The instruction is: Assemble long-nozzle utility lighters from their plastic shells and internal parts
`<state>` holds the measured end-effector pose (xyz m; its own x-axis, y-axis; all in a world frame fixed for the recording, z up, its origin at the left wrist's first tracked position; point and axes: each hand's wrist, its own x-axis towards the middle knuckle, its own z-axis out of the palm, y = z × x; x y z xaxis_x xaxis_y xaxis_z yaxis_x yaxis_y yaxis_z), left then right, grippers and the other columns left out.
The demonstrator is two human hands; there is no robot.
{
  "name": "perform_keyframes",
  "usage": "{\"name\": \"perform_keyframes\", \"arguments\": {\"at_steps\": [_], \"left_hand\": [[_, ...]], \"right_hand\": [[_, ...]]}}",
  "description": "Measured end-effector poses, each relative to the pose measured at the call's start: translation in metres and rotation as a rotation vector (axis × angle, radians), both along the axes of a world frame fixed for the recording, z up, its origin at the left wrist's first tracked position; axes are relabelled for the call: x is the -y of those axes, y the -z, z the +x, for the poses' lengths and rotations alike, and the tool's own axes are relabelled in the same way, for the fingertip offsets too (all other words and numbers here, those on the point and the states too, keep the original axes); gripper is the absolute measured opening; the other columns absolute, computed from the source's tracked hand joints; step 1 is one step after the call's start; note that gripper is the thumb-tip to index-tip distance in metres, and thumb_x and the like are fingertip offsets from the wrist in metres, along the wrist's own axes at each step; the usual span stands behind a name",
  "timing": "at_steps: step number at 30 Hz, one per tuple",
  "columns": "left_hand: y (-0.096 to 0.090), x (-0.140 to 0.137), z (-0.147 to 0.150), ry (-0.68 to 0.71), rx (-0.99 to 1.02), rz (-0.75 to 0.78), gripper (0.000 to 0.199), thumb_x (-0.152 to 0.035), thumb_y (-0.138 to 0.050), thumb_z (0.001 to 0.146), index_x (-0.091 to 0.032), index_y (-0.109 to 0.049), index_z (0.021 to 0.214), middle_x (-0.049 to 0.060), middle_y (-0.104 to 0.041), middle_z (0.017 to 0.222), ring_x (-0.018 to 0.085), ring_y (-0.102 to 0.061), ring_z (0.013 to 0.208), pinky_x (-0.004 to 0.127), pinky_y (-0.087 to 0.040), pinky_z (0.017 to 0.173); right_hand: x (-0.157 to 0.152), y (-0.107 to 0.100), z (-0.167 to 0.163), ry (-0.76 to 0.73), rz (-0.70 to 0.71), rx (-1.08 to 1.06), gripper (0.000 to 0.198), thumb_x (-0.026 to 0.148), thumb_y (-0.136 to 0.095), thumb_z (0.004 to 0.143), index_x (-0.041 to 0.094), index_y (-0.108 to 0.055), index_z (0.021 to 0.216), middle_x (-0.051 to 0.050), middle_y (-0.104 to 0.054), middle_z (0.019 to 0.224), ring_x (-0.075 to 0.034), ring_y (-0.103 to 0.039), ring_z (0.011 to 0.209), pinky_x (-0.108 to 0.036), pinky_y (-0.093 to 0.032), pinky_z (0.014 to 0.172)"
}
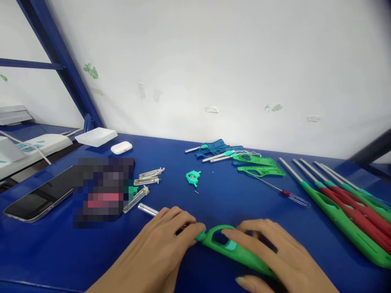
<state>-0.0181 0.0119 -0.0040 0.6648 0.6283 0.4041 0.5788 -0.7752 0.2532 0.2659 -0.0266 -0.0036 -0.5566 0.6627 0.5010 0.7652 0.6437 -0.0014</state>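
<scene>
Green lighter (236,256), one; two hands (163,238)

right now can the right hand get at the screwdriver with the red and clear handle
Probably yes: the screwdriver lies just beyond the right hand and nothing visible stands between them, though the hand would have to come off the green lighter.

Bright, soft light; one dark patch (105,191) is pixelated.

Green lighter (244,258), teal trigger (231,245), blue table (166,152), white wall (195,53)
</scene>
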Motion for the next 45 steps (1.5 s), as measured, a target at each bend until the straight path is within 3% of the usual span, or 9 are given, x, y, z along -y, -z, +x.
{"name": "perform_keyframes", "arguments": {"at_steps": [4, 8, 15, 22, 28, 33, 36, 41, 45], "left_hand": [[0.01, -0.001, 0.003, -0.038, 0.02, -0.015, 0.038, -0.005, -0.043, 0.101, -0.025, -0.064, 0.125, 0.006, -0.072, 0.115, 0.024, -0.068, 0.092, 0.039, -0.062, 0.082], [0.013, -0.001, 0.002, -0.042, -0.016, 0.022, 0.039, -0.006, -0.043, 0.102, -0.024, -0.064, 0.13, 0.008, -0.071, 0.117, 0.024, -0.067, 0.093, 0.04, -0.063, 0.087], [0.008, 0.004, -0.002, -0.058, -0.058, -0.059, 0.039, -0.007, -0.047, 0.105, -0.026, -0.064, 0.134, 0.006, -0.069, 0.124, 0.022, -0.066, 0.102, 0.037, -0.061, 0.093], [0.016, 0.003, 0.0, -0.047, -0.031, -0.053, 0.035, -0.005, -0.054, 0.102, -0.025, -0.064, 0.129, 0.006, -0.07, 0.12, 0.024, -0.066, 0.099, 0.038, -0.06, 0.089], [0.027, -0.004, 0.006, -0.067, 0.032, 0.087, 0.017, -0.02, -0.072, 0.1, -0.024, -0.068, 0.116, 0.003, -0.071, 0.107, 0.02, -0.065, 0.086, 0.035, -0.058, 0.087], [0.02, -0.006, 0.006, -0.052, -0.045, 0.064, 0.014, -0.03, -0.075, 0.101, -0.024, -0.071, 0.114, 0.001, -0.071, 0.11, 0.018, -0.065, 0.088, 0.031, -0.055, 0.084], [0.016, -0.006, 0.007, -0.061, -0.074, 0.038, 0.014, -0.029, -0.073, 0.103, -0.023, -0.073, 0.116, 0.002, -0.072, 0.112, 0.018, -0.064, 0.089, 0.031, -0.053, 0.084], [0.016, -0.007, 0.007, -0.06, -0.092, -0.014, 0.019, -0.032, -0.069, 0.105, -0.024, -0.075, 0.122, 0.004, -0.073, 0.115, 0.02, -0.066, 0.095, 0.032, -0.055, 0.086], [0.017, -0.014, 0.009, -0.122, -0.131, -0.117, 0.021, -0.036, -0.075, 0.102, -0.029, -0.076, 0.121, 0.002, -0.075, 0.108, 0.019, -0.07, 0.094, 0.029, -0.057, 0.081]], "right_hand": [[-0.022, -0.022, 0.01, 0.017, -0.077, -0.025, 0.027, 0.046, -0.045, 0.114, 0.03, -0.067, 0.115, -0.001, -0.075, 0.104, -0.016, -0.076, 0.093, -0.026, -0.059, 0.082], [-0.081, -0.042, 0.005, 0.18, -0.241, 0.2, 0.055, 0.051, -0.03, 0.117, 0.024, -0.062, 0.082, 0.0, -0.067, 0.075, -0.017, -0.067, 0.067, -0.033, -0.054, 0.067], [-0.166, -0.033, -0.037, 0.336, -0.249, 0.403, 0.03, 0.044, -0.066, 0.106, 0.016, -0.071, 0.114, -0.004, -0.074, 0.104, -0.019, -0.073, 0.089, -0.04, -0.063, 0.084], [-0.169, -0.026, -0.052, 0.21, -0.25, 0.487, 0.028, 0.041, -0.068, 0.105, 0.016, -0.071, 0.117, -0.006, -0.075, 0.11, -0.02, -0.074, 0.095, -0.042, -0.063, 0.086], [-0.163, -0.029, -0.03, 0.085, -0.153, 0.366, 0.034, 0.035, -0.044, 0.115, 0.019, -0.07, 0.1, -0.002, -0.074, 0.076, -0.021, -0.075, 0.067, -0.035, -0.061, 0.064], [-0.141, -0.001, 0.012, -0.092, 0.051, 0.125, 0.053, 0.049, -0.024, 0.117, 0.028, -0.072, 0.12, -0.005, -0.084, 0.11, -0.021, -0.082, 0.083, -0.03, -0.062, 0.062], [-0.131, 0.005, 0.01, -0.221, 0.014, 0.049, 0.045, 0.054, -0.035, 0.115, 0.035, -0.075, 0.12, 0.001, -0.085, 0.101, -0.02, -0.08, 0.077, -0.032, -0.062, 0.069], [-0.16, -0.057, -0.101, -0.217, -0.485, 0.185, 0.051, 0.043, -0.053, 0.109, 0.023, -0.065, 0.064, -0.002, -0.063, 0.058, -0.02, -0.064, 0.057, -0.037, -0.053, 0.061], [-0.21, -0.126, -0.252, -0.317, -0.623, -0.017, 0.029, 0.045, -0.065, 0.106, 0.018, -0.072, 0.11, -0.004, -0.075, 0.105, -0.017, -0.072, 0.087, -0.037, -0.062, 0.081]]}}
